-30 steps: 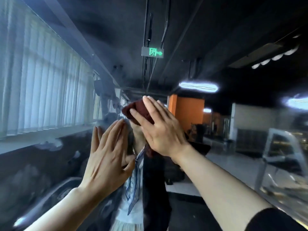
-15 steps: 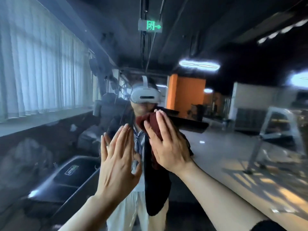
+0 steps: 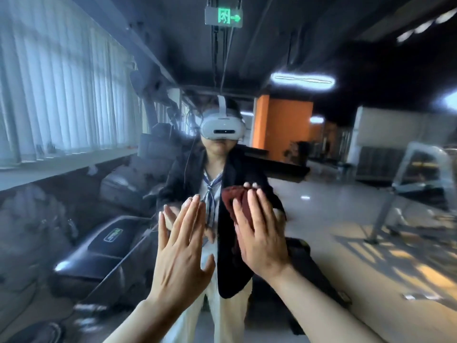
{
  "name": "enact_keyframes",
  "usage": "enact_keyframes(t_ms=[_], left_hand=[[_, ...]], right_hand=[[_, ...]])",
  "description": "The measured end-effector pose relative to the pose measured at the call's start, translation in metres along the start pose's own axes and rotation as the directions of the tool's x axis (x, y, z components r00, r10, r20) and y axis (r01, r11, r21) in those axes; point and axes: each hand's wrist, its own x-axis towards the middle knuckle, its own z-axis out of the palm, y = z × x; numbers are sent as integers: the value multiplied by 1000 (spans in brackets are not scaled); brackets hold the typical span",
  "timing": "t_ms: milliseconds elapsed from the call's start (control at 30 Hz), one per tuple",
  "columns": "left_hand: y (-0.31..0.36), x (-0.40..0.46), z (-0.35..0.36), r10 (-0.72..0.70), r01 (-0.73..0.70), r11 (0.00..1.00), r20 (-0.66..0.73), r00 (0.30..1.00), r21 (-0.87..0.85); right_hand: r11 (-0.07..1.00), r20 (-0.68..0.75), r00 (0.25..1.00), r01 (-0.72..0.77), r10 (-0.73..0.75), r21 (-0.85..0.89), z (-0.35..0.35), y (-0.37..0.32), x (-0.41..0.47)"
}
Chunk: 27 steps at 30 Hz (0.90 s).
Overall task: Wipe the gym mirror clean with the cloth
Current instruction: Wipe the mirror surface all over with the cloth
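The gym mirror (image 3: 346,219) fills the whole view in front of me and reflects the room. My right hand (image 3: 259,233) presses a dark red cloth (image 3: 233,198) flat against the glass with straight fingers; only the cloth's top shows above my fingertips. My left hand (image 3: 180,246) lies flat on the mirror just left of it, fingers straight and together, holding nothing.
The mirror reflects a person in a white headset (image 3: 222,127) and dark jacket facing me. Also reflected are a black treadmill (image 3: 99,253) at lower left, window blinds (image 3: 61,95) along the left, a green exit sign (image 3: 223,17) overhead and a metal frame (image 3: 415,184) at right.
My right hand has slid the cloth down the mirror from head height to chest height. My left hand stayed flat on the glass and moved lower too. My view tilted down.
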Motion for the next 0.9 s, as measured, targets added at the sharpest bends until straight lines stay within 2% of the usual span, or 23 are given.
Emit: enact_keyframes(t_ms=[67,133,167,233,300,367,433,533,567,633,667,700,733,800,867,900], left_hand=[[2,-14,7,-15,15,1000,48,999,5],[7,-22,12,-15,14,1000,48,999,5],[10,-23,14,-19,19,1000,32,999,-4],[19,-22,15,-39,40,999,14,999,-21],[28,-21,19,-46,46,999,6,999,-26],[37,-25,26,-63,63,998,9,998,-29],[44,-32,35,-85,85,996,25,996,-33],[53,-43,43,-124,126,991,72,990,-34],[56,-46,44,-138,141,989,86,987,-38],[62,-52,44,-157,162,986,115,981,-36],[64,-54,45,-159,164,986,127,979,-33],[67,-57,47,-163,169,985,132,978,-36],[70,-60,49,-174,182,982,136,975,-44],[78,-63,54,-206,217,974,152,967,-60],[88,-67,60,-230,243,968,157,960,-68],[92,-68,62,-244,259,963,167,955,-72]], right_hand=[[982,122,975,185,-186,18,-4,0,-48],[975,135,966,221,-221,22,-8,19,-52],[987,90,983,159,-160,18,-9,31,-41],[995,-53,994,-100,100,7,-16,54,1],[932,-170,917,-359,361,43,-22,72,40],[898,-221,871,-432,438,79,-21,75,53],[936,-197,915,-344,351,68,-14,65,32],[995,-34,997,-71,73,67,-8,41,-47],[996,42,997,65,-68,69,-8,35,-79],[938,187,919,335,-346,88,-14,38,-124],[907,228,878,407,-421,106,-18,47,-130],[899,208,874,427,-439,102,-21,59,-126],[917,148,905,392,-398,73,-23,72,-113],[989,-2,989,145,-145,25,-28,97,-75],[992,-114,986,-114,120,61,-31,111,-46],[981,-140,973,-174,184,82,-30,113,-42]])
